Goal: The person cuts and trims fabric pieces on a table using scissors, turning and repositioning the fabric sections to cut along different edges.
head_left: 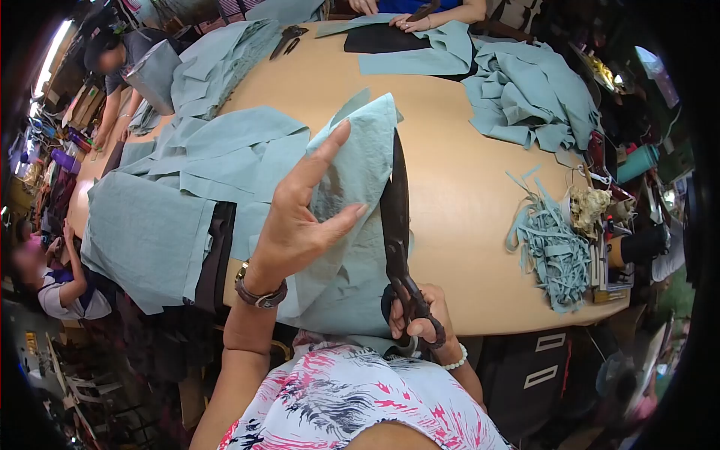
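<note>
A piece of grey-green fabric is raised in front of me, its lower part spread on the table toward my body. My left hand holds it, thumb and forefinger spread apart on the near side; the other fingers are hidden by the cloth. Large dark scissors stand along the fabric's right edge, blades pointing away from me and looking closed together. My right hand is wrapped round their handles at the table's front edge.
On the wooden table, stacked fabric pieces lie left, a fabric heap back right, and cut strips right. Another pair of scissors lies at the back. Co-workers' hands handle cloth across the table; other people sit left.
</note>
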